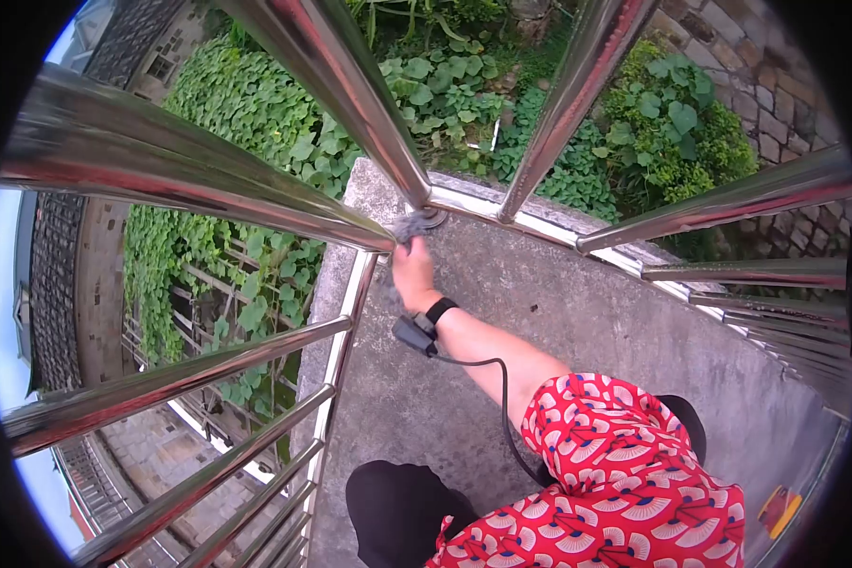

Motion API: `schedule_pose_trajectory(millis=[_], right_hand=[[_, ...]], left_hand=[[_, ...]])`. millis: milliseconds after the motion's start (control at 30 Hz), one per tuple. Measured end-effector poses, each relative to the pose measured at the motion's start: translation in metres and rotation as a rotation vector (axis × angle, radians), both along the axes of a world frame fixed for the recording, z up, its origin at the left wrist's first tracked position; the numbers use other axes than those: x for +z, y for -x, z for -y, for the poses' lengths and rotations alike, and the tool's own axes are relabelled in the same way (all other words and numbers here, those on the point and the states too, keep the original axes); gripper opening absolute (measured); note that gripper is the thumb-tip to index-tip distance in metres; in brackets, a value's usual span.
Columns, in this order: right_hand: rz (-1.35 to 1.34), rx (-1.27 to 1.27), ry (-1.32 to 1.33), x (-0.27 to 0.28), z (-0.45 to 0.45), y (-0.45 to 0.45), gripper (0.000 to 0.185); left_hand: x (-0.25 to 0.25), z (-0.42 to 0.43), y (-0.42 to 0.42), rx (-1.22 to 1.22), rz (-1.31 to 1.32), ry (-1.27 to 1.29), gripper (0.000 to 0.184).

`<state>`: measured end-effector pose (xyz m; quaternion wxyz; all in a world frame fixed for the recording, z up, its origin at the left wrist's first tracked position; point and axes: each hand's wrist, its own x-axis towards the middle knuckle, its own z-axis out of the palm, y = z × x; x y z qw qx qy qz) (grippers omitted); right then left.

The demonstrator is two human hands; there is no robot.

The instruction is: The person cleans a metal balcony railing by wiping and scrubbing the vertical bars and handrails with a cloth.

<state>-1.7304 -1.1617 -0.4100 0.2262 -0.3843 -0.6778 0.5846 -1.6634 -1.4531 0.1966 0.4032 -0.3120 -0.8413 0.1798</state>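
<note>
My right hand (412,273) reaches forward to the corner of a metal railing, its fingers closed on a grey cloth (411,227). The cloth is bunched against the foot of the corner posts, beside a round metal base cover (433,218). One thick shiny post (208,180) rises just left of the hand, and another post (374,114) stands just beyond it. A black strap (439,310) with a small dark device (414,335) is around my wrist, and a black cable (503,398) runs back from it. My left hand is out of view.
Metal bars (577,104) surround the concrete ledge (501,284) on both sides, along a low metal rail (336,364). Green leafy plants (255,123) and stone paving (776,95) lie below, outside. My dark-clothed knee (397,511) is near the left bars. A yellow and red object (778,511) is at lower right.
</note>
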Motion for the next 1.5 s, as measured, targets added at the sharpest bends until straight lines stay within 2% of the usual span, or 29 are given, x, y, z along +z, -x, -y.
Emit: schedule_pose_trajectory(millis=[33, 67, 133, 167, 200, 267, 300, 333, 433, 467, 533, 600, 667, 800, 867, 933, 1000, 1067, 1133, 1200, 1233, 1267, 1333, 1367, 1400, 1467, 1500], right_hand=[[0.017, -0.032, -0.044, -0.002, 0.005, 0.004, 0.030], [0.038, -0.060, -0.079, -0.005, 0.013, 0.004, 0.029], [-0.180, 0.036, -0.470, -0.010, -0.011, 0.003, 0.026], [-0.145, 0.177, -0.665, -0.005, -0.031, 0.001, 0.022], [-0.142, 0.189, -0.674, 0.002, -0.046, -0.001, 0.022], [-0.015, 0.566, -1.112, 0.014, -0.066, -0.001, 0.019], [0.078, 0.609, -1.291, 0.015, -0.069, 0.004, 0.028], [0.080, 0.611, -1.292, 0.016, -0.072, 0.005, 0.028], [0.484, 0.887, -1.942, 0.001, -0.074, 0.012, 0.044], [0.473, 0.884, -1.943, -0.002, -0.071, 0.018, 0.044], [0.690, 0.857, -2.048, -0.009, -0.058, 0.026, 0.045], [0.760, 0.899, -2.055, -0.005, -0.055, 0.025, 0.045], [0.626, 0.937, -2.162, -0.009, -0.068, 0.017, 0.041], [0.560, 1.227, -2.203, 0.017, -0.088, -0.011, 0.034], [0.489, 1.062, -2.267, 0.000, -0.096, -0.023, 0.035], [0.439, 1.001, -2.244, -0.005, -0.098, -0.027, 0.033], [0.502, 0.967, -1.936, -0.006, -0.096, -0.030, 0.029], [0.395, 0.937, -1.840, -0.014, -0.103, -0.033, 0.021], [0.448, 0.824, -1.451, -0.018, -0.109, -0.037, 0.017], [0.700, 0.533, -0.928, -0.013, -0.123, -0.034, 0.015], [0.591, 0.486, -0.942, -0.012, -0.127, -0.034, 0.019], [0.593, 0.489, -0.945, -0.017, -0.126, -0.033, 0.019], [0.326, 0.223, -1.104, -0.045, -0.127, -0.018, 0.027], [0.742, 0.429, -1.297, -0.044, -0.120, -0.009, 0.036], [0.734, 0.427, -1.294, -0.043, -0.115, -0.004, 0.036], [0.370, 0.163, -0.404, -0.036, -0.100, 0.005, 0.041], [0.235, 0.095, -0.297, -0.055, -0.099, 0.011, 0.045]], left_hand=[[-0.002, -0.001, -0.001, -0.038, 0.099, -0.336, 0.040], [-0.004, -0.004, -0.003, -0.033, 0.099, -0.325, 0.040], [-0.007, -0.013, -0.004, 0.149, -0.156, 0.053, 0.044], [-0.007, -0.017, -0.006, 0.116, -0.127, -0.009, 0.043], [-0.008, -0.020, -0.004, 0.041, -0.024, -0.175, 0.043], [-0.010, -0.034, -0.002, -0.302, 0.382, -0.920, 0.041], [-0.012, -0.043, 0.000, -0.425, 0.506, -1.127, 0.041], [-0.013, -0.048, 0.001, -0.491, 0.577, -1.224, 0.040], [-0.015, -0.055, 0.003, -0.542, 0.643, -1.274, 0.039], [-0.015, -0.055, 0.002, -0.547, 0.651, -1.269, 0.039], [-0.013, -0.055, 0.000, -0.547, 0.683, -1.269, 0.038], [-0.012, -0.054, 0.000, -0.548, 0.714, -1.268, 0.037], [-0.012, -0.050, -0.001, -0.563, 0.754, -1.275, 0.037], [-0.010, -0.045, -0.003, -0.593, 0.825, -1.295, 0.036], [-0.010, -0.044, -0.003, -0.602, 0.845, -1.303, 0.036], [-0.010, -0.043, -0.001, -0.606, 0.856, -1.317, 0.037], [-0.010, -0.041, 0.001, -0.607, 0.865, -1.330, 0.037], [-0.009, -0.040, 0.001, -0.608, 0.876, -1.334, 0.037], [-0.008, -0.038, 0.000, -0.611, 0.877, -1.334, 0.038], [-0.008, -0.037, 0.000, -0.611, 0.873, -1.326, 0.038], [-0.010, -0.040, -0.001, -0.621, 0.894, -1.354, 0.039], [-0.011, -0.040, -0.001, -0.627, 0.922, -1.384, 0.040], [-0.008, -0.038, -0.001, -0.624, 0.952, -1.401, 0.041], [-0.007, -0.039, 0.000, -0.620, 0.991, -1.403, 0.041], [-0.010, -0.041, -0.001, -0.620, 0.986, -1.396, 0.041], [-0.017, -0.048, -0.001, -0.627, 0.873, -1.412, 0.041], [-0.014, -0.047, -0.001, -0.629, 0.875, -1.402, 0.041]])
